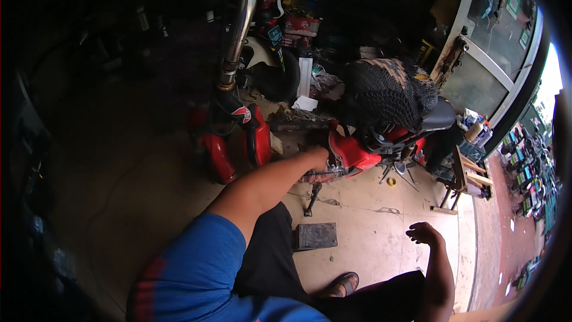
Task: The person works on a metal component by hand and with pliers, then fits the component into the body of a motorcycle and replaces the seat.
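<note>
A red electric scooter point(361, 158) stands side-on before me, with a tall chrome steering column point(244, 21), red front fairings point(258, 134) and a black seat point(435, 120) under dark mesh. My left hand point(314, 158) reaches to its footboard area; the fingers are hidden there, so I cannot tell what they hold. A black kickstand point(313, 200) shows below it. My right hand point(424, 234) hangs over the floor on the right, fingers apart and slightly curled, holding nothing. A dark rectangular block point(316, 236) lies on the floor between my legs.
Cluttered boxes point(302, 25) sit behind the scooter. At the right are a wooden stool point(465, 173) with items near it, a yellow tape roll point(391, 182) on the floor and a glazed door point(494, 53). Many parked two-wheelers point(524, 179) are outside.
</note>
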Action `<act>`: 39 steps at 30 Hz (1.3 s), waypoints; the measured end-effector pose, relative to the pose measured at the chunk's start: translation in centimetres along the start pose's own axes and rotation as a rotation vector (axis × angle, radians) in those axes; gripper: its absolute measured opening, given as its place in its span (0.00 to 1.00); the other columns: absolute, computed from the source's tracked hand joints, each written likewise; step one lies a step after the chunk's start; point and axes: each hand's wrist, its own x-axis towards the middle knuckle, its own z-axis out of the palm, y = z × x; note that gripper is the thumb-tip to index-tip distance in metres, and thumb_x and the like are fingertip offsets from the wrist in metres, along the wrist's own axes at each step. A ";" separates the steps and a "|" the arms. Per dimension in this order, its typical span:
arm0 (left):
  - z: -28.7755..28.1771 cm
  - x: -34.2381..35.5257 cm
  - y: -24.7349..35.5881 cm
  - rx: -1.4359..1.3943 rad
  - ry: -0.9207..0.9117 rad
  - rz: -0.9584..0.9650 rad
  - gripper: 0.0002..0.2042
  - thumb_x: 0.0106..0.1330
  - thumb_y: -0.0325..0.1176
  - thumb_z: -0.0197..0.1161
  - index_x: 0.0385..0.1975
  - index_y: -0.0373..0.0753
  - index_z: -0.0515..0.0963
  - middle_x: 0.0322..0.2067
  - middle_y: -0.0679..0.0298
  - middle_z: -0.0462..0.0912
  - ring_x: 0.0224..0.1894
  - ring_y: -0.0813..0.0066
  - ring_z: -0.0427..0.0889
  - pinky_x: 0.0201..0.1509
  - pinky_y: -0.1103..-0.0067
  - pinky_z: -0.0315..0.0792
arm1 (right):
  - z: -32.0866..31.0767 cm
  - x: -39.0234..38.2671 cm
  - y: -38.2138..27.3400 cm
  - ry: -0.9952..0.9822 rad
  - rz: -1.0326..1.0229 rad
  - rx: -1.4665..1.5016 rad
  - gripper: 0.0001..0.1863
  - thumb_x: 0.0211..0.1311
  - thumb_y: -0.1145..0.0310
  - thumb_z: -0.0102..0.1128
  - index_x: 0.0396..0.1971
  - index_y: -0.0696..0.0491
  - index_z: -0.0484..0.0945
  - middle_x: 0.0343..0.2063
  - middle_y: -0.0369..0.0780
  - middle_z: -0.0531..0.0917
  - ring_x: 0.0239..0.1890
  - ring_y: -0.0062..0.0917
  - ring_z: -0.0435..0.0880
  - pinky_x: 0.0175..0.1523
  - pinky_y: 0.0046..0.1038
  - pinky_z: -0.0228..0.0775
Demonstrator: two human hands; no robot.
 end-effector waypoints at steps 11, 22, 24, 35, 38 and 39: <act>-4.3 2.2 -16.7 -0.060 0.598 -0.690 0.17 0.66 0.47 0.62 0.41 0.40 0.84 0.46 0.52 0.86 0.52 0.52 0.84 0.54 0.62 0.78 | -1.4 1.5 -5.6 0.090 -0.287 -0.112 0.30 0.64 0.50 0.64 0.60 0.54 0.78 0.51 0.49 0.85 0.54 0.40 0.84 0.61 0.35 0.75; -4.1 9.1 -21.2 -0.236 0.377 -0.877 0.19 0.71 0.46 0.54 0.45 0.36 0.82 0.48 0.50 0.84 0.52 0.55 0.82 0.54 0.61 0.77 | -0.5 4.1 -4.8 -0.003 -0.266 -0.141 0.29 0.66 0.49 0.63 0.60 0.52 0.78 0.48 0.45 0.87 0.51 0.39 0.85 0.58 0.35 0.77; -4.3 10.6 -21.9 -0.267 0.366 -0.861 0.19 0.71 0.46 0.54 0.45 0.36 0.82 0.48 0.50 0.84 0.52 0.55 0.82 0.54 0.61 0.77 | -0.4 3.8 -4.3 -0.030 -0.223 -0.117 0.29 0.66 0.48 0.63 0.61 0.52 0.77 0.47 0.44 0.88 0.50 0.38 0.86 0.58 0.35 0.77; -4.5 12.5 -23.9 -0.600 0.528 -0.783 0.19 0.71 0.45 0.54 0.45 0.35 0.81 0.47 0.50 0.84 0.51 0.56 0.82 0.54 0.62 0.76 | 1.0 6.4 -2.3 -0.060 -0.215 -0.062 0.29 0.65 0.51 0.65 0.58 0.56 0.78 0.46 0.46 0.88 0.50 0.39 0.86 0.56 0.36 0.78; -5.2 12.1 -22.6 -0.800 0.592 -0.711 0.19 0.71 0.45 0.53 0.46 0.35 0.81 0.47 0.50 0.84 0.51 0.56 0.83 0.54 0.62 0.76 | 1.4 6.8 -2.3 -0.046 -0.244 -0.071 0.29 0.65 0.51 0.65 0.58 0.57 0.78 0.45 0.46 0.88 0.50 0.38 0.87 0.56 0.35 0.78; -5.2 11.9 -21.6 -0.875 0.584 -0.678 0.19 0.71 0.45 0.53 0.46 0.35 0.81 0.47 0.50 0.84 0.51 0.56 0.83 0.54 0.62 0.76 | 1.3 6.8 -2.0 -0.033 -0.261 -0.080 0.29 0.65 0.51 0.65 0.58 0.57 0.78 0.45 0.46 0.88 0.50 0.38 0.87 0.56 0.35 0.78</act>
